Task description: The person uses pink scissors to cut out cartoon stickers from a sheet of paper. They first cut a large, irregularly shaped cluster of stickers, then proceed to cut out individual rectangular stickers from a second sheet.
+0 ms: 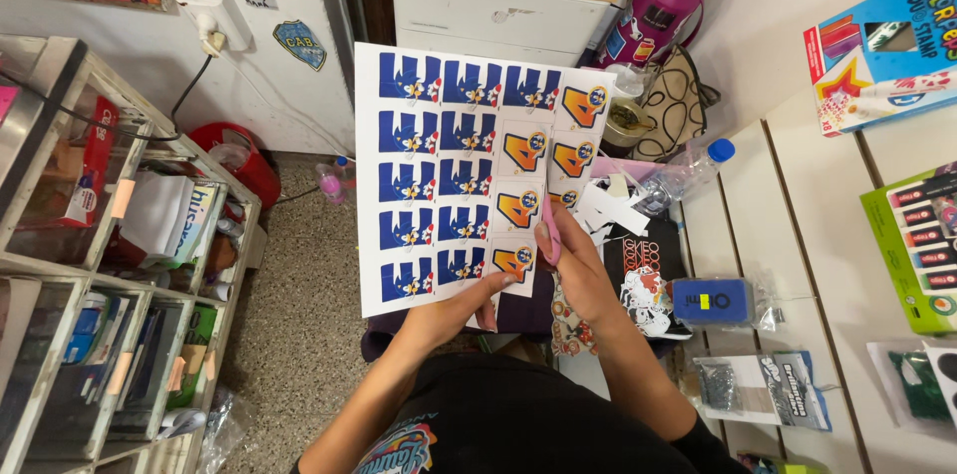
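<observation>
I see my left hand [454, 310] clenched on the bottom edge of a white printed sheet of blue and orange stickers [449, 165], held up flat in front of me above the floor. My right hand [583, 270] has its grip closed around pink-handled scissors [549, 225], whose blades sit at the sheet's right side among the orange number stickers. Just right of the scissors lies a heap of white paper offcuts [610, 207] beside a clear plastic bottle with a blue cap [693, 170]. Further right, a blue stamp pad box [710, 301] rests on the white slatted surface [797, 235].
</observation>
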